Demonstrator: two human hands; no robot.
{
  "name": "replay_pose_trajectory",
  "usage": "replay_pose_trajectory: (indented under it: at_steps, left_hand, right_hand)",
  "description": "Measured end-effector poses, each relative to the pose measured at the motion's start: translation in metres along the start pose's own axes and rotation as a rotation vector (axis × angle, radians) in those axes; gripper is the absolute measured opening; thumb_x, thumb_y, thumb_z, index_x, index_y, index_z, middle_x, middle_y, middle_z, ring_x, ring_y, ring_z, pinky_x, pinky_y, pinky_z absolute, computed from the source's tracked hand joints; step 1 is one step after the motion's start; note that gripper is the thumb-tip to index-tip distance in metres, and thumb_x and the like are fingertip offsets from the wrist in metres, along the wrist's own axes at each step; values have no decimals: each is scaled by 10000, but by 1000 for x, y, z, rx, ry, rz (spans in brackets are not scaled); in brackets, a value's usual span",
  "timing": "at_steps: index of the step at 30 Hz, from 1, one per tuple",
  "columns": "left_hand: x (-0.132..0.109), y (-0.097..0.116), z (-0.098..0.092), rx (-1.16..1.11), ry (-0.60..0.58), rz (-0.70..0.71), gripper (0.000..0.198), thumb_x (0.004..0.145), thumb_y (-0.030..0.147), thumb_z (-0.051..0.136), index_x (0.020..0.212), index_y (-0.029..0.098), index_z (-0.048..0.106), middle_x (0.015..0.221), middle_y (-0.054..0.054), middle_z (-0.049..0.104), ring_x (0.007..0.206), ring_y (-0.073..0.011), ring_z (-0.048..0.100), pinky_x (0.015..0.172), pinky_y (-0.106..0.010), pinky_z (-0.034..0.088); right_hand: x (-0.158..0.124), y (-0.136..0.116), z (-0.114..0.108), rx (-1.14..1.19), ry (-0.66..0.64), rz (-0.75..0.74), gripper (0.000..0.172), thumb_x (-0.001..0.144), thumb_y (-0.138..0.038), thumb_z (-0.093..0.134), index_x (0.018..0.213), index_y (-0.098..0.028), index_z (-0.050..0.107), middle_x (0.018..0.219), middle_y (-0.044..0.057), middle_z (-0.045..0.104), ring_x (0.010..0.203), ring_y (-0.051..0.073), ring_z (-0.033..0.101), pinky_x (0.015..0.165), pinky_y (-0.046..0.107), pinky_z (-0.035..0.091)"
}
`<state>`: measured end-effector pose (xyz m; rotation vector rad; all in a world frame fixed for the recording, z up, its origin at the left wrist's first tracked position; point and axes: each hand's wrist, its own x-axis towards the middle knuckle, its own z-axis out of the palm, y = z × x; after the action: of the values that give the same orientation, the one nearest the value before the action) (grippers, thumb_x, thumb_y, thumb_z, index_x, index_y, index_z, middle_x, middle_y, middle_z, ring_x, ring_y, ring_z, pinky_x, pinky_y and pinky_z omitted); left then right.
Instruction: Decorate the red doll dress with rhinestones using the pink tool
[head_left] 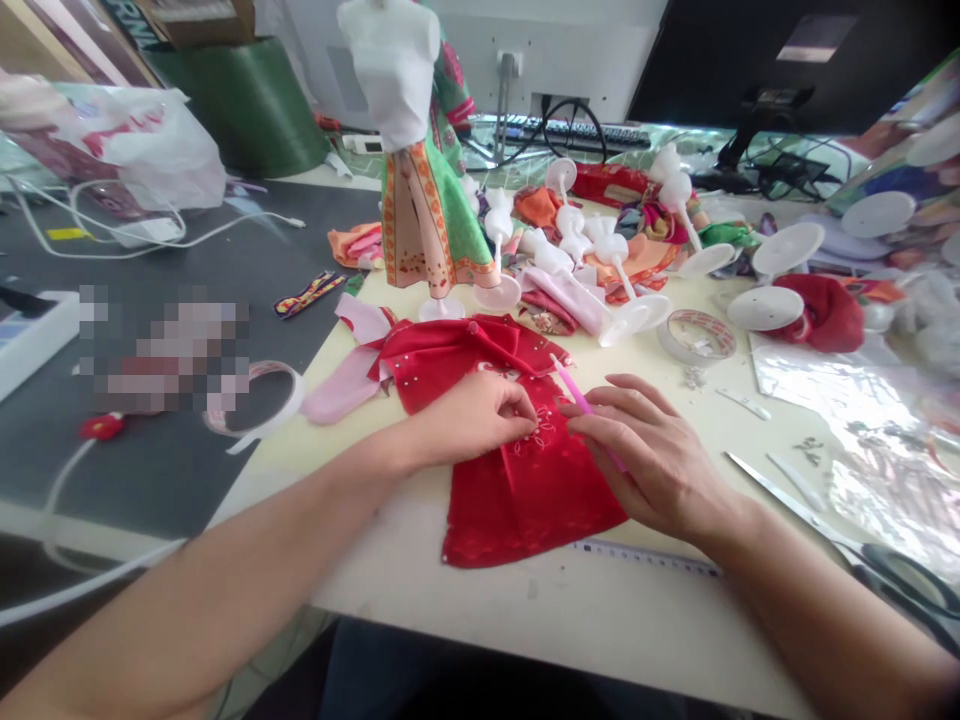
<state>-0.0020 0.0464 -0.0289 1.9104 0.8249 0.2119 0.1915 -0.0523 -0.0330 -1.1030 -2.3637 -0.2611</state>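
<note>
A small red doll dress [517,490] with white embroidery lies flat on the cream table [570,610]. My left hand [480,415] rests on its middle with fingertips pinched together against the cloth. My right hand [649,455] lies on the dress's right side and grips a thin pink stick [574,393] whose tip points at the embroidery near my left fingertips. A pink cloth piece [341,390] pokes out from under the dress's left edge.
A small mannequin in a green and orange skirt [424,215] stands behind the dress. White doll stands and coloured fabrics [600,250] pile up at the back. A tape roll [697,335], scissors [862,555], a ruler [645,555] and clear plastic [862,420] lie to the right.
</note>
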Motion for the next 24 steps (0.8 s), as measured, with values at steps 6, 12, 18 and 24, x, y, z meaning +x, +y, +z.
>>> replay_pose_trajectory:
  at_steps: [6,12,18,24]
  left_hand:
    - [-3,5,-1,-455,0,-114,150,747,273,679,795,131,674,733,-23,656,615,-73,544,569,-193,413]
    - [-2,5,-4,-674,-1,-191,188,757,317,681,845,150,678,541,59,454,421,-11,291,389,-161,175]
    - [-1,2,-5,-708,17,-211,202,750,314,685,873,153,682,529,65,396,422,-18,267,389,-165,162]
    - [-1,2,-4,-723,4,-191,161,764,281,673,859,152,687,504,68,370,413,-19,255,381,-171,150]
  right_hand:
    - [-1,0,-1,6,39,11,383,819,-44,447,1174,-185,468,851,50,630,889,200,592,905,468,471]
    - [-2,0,-4,1,37,17,432,822,-51,452,1225,-205,453,855,41,652,817,176,617,909,461,478]
    - [-3,0,-5,9,54,8,421,815,-53,471,1216,-180,470,841,49,659,789,175,624,902,458,485]
    - [-2,-2,-6,13,75,4,422,824,-71,484,1224,-201,455,814,28,656,766,162,623,889,437,499]
